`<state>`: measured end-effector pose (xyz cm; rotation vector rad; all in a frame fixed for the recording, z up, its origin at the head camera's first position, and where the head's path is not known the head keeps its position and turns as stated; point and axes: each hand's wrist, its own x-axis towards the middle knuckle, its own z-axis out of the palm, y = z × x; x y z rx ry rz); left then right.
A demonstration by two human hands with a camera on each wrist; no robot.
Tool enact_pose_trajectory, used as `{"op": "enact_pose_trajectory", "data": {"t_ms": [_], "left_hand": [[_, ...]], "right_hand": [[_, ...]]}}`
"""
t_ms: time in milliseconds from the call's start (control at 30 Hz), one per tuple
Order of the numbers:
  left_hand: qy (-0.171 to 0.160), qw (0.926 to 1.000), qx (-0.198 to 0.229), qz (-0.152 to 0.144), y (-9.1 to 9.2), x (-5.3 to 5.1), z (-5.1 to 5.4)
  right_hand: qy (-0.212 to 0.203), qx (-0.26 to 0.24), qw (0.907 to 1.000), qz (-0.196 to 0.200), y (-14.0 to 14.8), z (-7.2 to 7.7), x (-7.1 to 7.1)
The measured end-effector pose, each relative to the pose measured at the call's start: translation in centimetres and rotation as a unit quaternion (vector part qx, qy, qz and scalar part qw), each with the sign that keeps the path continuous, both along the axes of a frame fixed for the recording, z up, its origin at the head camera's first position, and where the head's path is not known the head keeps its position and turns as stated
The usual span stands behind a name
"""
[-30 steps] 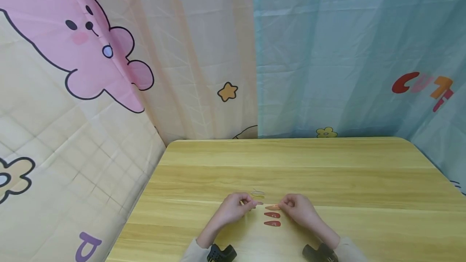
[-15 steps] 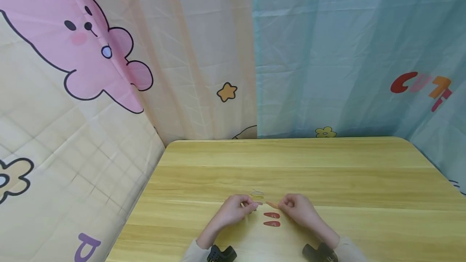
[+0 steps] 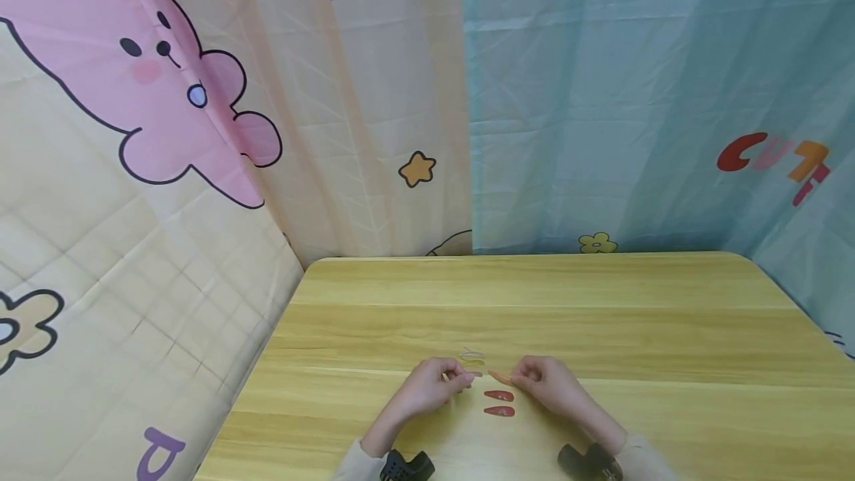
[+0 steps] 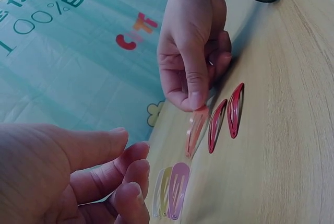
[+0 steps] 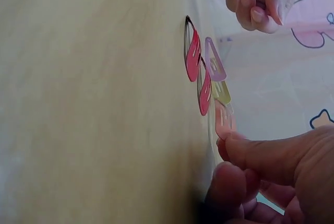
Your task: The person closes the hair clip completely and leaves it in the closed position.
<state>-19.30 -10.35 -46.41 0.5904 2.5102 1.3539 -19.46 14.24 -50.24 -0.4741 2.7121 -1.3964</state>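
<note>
My right hand (image 3: 544, 386) pinches the wide end of an orange snap hair clip (image 4: 195, 134) between thumb and forefinger. The clip's narrow end points left, tilted away from the red ones. My left hand (image 3: 429, 383) hovers beside a purple snap clip (image 4: 180, 186); in the left wrist view its fingers curve loosely, with a gap between thumb and forefinger and nothing held. Behind the purple clip lie a yellow-green clip (image 3: 473, 362) and a whitish clip (image 3: 471, 353). Two red snap clips (image 3: 499, 396) (image 3: 499, 411) lie in a row nearer the person.
The clips lie on a light wood-grain table (image 3: 374, 295). Printed curtains hang behind it, one beige (image 3: 374, 95) and one blue-green (image 3: 534, 95). A dark wrist camera (image 3: 406, 465) sits on the left wrist, another (image 3: 591, 462) on the right.
The orange clip lay level in line with the red clips; my right hand has since lifted and tilted it, its narrow end now farther back. My left hand has shifted slightly.
</note>
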Motion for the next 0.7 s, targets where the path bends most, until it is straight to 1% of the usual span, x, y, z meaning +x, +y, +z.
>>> {"op": "enact_pose_trajectory", "data": {"t_ms": [200,367,600,700], "left_hand": [[-0.005,1.0000,0.000,0.002,0.05,-0.02,0.01],[-0.004,1.0000,0.000,0.000,0.11,-0.11,-0.10],[-0.011,0.9999,0.001,0.002,0.16,-0.02,-0.17],[-0.013,0.9999,0.003,0.003,0.14,0.05,-0.16]], "right_hand": [[0.019,0.024,0.9993,0.020,0.19,0.23,-0.07],[0.030,0.032,0.9988,0.023,0.19,0.42,0.03],[-0.012,0.016,0.9997,0.011,0.15,0.30,0.02],[-0.023,0.012,0.9996,0.008,0.17,0.21,-0.13]]}}
